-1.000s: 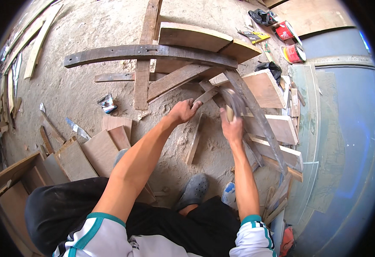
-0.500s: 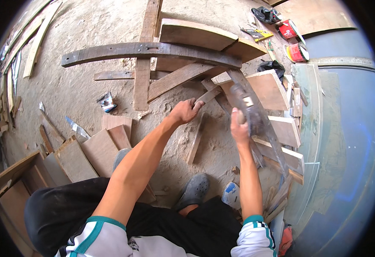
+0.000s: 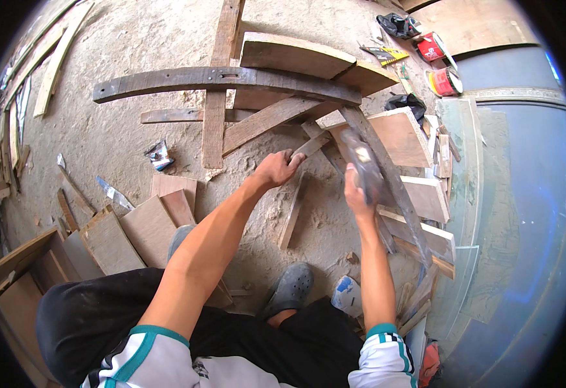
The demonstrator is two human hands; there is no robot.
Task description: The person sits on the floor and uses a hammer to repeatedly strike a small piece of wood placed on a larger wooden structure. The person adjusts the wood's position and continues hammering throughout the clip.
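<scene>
My left hand (image 3: 278, 169) is closed around the near end of a short wooden slat (image 3: 314, 143), which runs up to the right into a wooden frame. In my right hand (image 3: 359, 195) is a hammer (image 3: 362, 155), smeared by motion, its head over the frame's slanting leg (image 3: 390, 181). The frame has a dark curved rail (image 3: 166, 79) with a slot and holes, an upright plank (image 3: 214, 129) and a diagonal brace (image 3: 267, 121). Plywood boards (image 3: 398, 137) stick out on its right side. Where exactly the hammer's face meets the wood is hidden by blur.
A loose wood strip (image 3: 292, 216) lies between my arms. Plywood offcuts (image 3: 150, 226) and a handsaw blade (image 3: 113, 193) lie at left. Red cans (image 3: 446, 82), black plastic bags (image 3: 399, 24) and a yellow-black saw (image 3: 386, 54) lie far right, near glass sheets (image 3: 490, 155).
My right hand and the hammer have shifted slightly up and left. The left hand stays on the slat, and the frame has barely moved.
</scene>
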